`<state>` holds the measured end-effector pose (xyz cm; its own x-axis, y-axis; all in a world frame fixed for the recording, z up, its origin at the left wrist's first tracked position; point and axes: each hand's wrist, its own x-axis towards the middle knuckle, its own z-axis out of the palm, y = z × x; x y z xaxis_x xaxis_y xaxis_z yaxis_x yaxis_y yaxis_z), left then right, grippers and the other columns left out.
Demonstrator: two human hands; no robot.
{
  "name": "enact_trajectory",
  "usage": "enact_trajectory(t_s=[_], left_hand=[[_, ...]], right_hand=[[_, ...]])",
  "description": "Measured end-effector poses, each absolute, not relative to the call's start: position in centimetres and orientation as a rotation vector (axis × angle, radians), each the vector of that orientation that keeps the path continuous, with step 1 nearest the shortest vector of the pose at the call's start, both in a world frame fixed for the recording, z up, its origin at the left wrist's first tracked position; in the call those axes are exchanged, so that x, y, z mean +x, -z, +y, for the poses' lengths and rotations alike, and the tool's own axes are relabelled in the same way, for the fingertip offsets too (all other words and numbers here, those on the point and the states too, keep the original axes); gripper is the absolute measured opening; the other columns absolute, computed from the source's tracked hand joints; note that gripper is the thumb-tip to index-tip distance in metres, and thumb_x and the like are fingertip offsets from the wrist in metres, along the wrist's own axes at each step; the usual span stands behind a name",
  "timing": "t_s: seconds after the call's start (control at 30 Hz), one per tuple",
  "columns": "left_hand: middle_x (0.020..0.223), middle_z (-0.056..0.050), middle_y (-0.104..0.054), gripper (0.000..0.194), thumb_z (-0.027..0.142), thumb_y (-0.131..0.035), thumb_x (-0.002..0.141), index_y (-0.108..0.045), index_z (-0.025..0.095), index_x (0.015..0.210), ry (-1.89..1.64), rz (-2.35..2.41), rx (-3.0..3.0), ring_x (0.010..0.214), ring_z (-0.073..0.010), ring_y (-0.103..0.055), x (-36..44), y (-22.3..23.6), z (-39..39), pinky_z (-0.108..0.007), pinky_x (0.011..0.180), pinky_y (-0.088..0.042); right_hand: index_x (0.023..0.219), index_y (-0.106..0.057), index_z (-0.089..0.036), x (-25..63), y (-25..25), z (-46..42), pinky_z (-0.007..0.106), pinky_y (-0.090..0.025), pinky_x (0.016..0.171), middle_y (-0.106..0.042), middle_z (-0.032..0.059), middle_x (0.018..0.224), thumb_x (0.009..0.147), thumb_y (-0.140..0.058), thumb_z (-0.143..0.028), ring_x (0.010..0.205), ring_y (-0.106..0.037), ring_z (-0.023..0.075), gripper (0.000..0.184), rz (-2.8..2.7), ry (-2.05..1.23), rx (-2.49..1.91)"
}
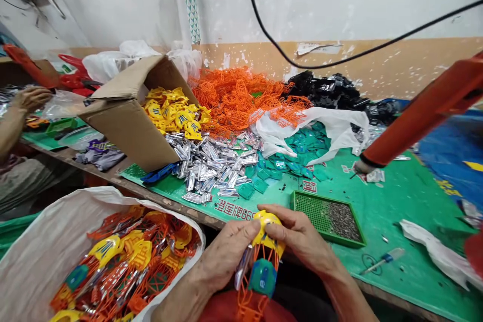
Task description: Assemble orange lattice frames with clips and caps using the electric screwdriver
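Between my two hands is a toy vehicle body with an orange lattice frame, a teal piece [263,277] and a yellow cap piece [268,225] at its top end. My left hand [230,246] pinches the yellow piece from the left, thumb on top. From the right, my right hand [302,239] presses its thumb on the same piece, fingers behind it. A silver strip runs along the frame's left side. The fingers behind the toy are partly hidden. At the lower left, a white sack [28,261] holds many similar assembled toy bodies [132,266].
On the green table lie a cardboard box [121,128] with yellow parts [173,110], silver parts [211,163], orange frames [237,98], teal parts [309,143] and black parts [332,90]. A green tray [326,217] holds small screws. An orange power screwdriver [422,110] hangs right. Another person's hand [32,99] is left.
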<state>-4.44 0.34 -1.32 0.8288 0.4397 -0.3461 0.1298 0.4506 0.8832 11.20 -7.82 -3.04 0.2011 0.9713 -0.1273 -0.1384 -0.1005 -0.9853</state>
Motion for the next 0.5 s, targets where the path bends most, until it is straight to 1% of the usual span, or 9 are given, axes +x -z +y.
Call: enact_trajectory(t_s=[0.03,0.1,0.13,0.2,0.33,0.4,0.5], left_hand=[[0.053,0.006,-0.046,0.046,0.058,-0.060,0.080,-0.062,0.012,0.073,-0.200,0.629,0.991,0.041,-0.0047,-0.033,-4.3,1.9,0.3,-0.018,0.041,-0.026],[0.058,0.003,-0.054,0.046,0.057,-0.070,0.072,-0.064,0.011,0.076,-0.210,0.675,0.826,0.045,-0.0061,-0.042,-4.1,2.9,0.2,-0.018,0.043,-0.032],[0.060,0.002,-0.056,0.046,0.056,-0.073,0.069,-0.065,0.011,0.078,-0.210,0.689,0.765,0.047,-0.0071,-0.046,-3.9,3.2,0.2,-0.019,0.045,-0.035],[0.062,0.002,-0.058,0.046,0.054,-0.077,0.066,-0.067,0.011,0.081,-0.200,0.716,0.682,0.050,-0.0079,-0.049,-3.6,3.7,0.1,-0.019,0.046,-0.037],[0.057,0.003,-0.056,0.043,0.051,-0.078,0.065,-0.068,0.011,0.077,-0.133,0.721,0.700,0.045,-0.0063,-0.044,-3.7,3.7,0.3,-0.018,0.043,-0.033],[0.057,0.002,-0.058,0.040,0.047,-0.079,0.065,-0.069,0.010,0.075,-0.067,0.666,0.778,0.044,-0.0058,-0.043,-3.9,3.5,0.4,-0.018,0.044,-0.033],[0.060,-0.001,-0.062,0.035,0.042,-0.080,0.065,-0.072,0.009,0.075,0.005,0.587,0.869,0.045,-0.0053,-0.045,-4.1,3.0,0.3,-0.017,0.045,-0.033]], right_hand=[[0.113,-0.069,-0.022,11.0,3.4,-7.7,0.025,-0.050,0.071,-0.069,0.0034,0.096,0.075,-0.071,-0.042,0.079,-0.061,0.0146,0.043,-0.853,-1.263,-1.256],[0.113,-0.069,-0.020,10.6,4.3,-7.6,0.023,-0.048,0.065,-0.069,0.0030,0.091,0.074,-0.072,-0.044,0.073,-0.059,0.0126,0.046,-0.795,-1.351,-1.211],[0.113,-0.068,-0.020,10.4,4.8,-7.6,0.022,-0.047,0.063,-0.069,0.0027,0.089,0.074,-0.071,-0.045,0.071,-0.058,0.0119,0.046,-0.792,-1.364,-1.206],[0.112,-0.068,-0.019,10.2,5.4,-7.9,0.022,-0.046,0.061,-0.068,0.0024,0.086,0.077,-0.068,-0.047,0.070,-0.057,0.0117,0.044,-0.830,-1.344,-1.229],[0.117,-0.066,-0.019,10.2,5.6,-8.5,0.024,-0.047,0.064,-0.069,0.0045,0.091,0.081,-0.062,-0.049,0.076,-0.058,0.0153,0.047,-0.986,-1.151,-1.419],[0.119,-0.065,-0.018,10.3,5.2,-8.8,0.025,-0.048,0.064,-0.070,0.0054,0.091,0.084,-0.058,-0.049,0.076,-0.059,0.0162,0.047,-1.080,-1.014,-1.517],[0.113,-0.069,-0.017,10.1,4.6,-9.1,0.025,-0.049,0.064,-0.072,0.0056,0.087,0.091,-0.048,-0.046,0.073,-0.062,0.0161,0.042,-1.236,-0.800,-1.600]])
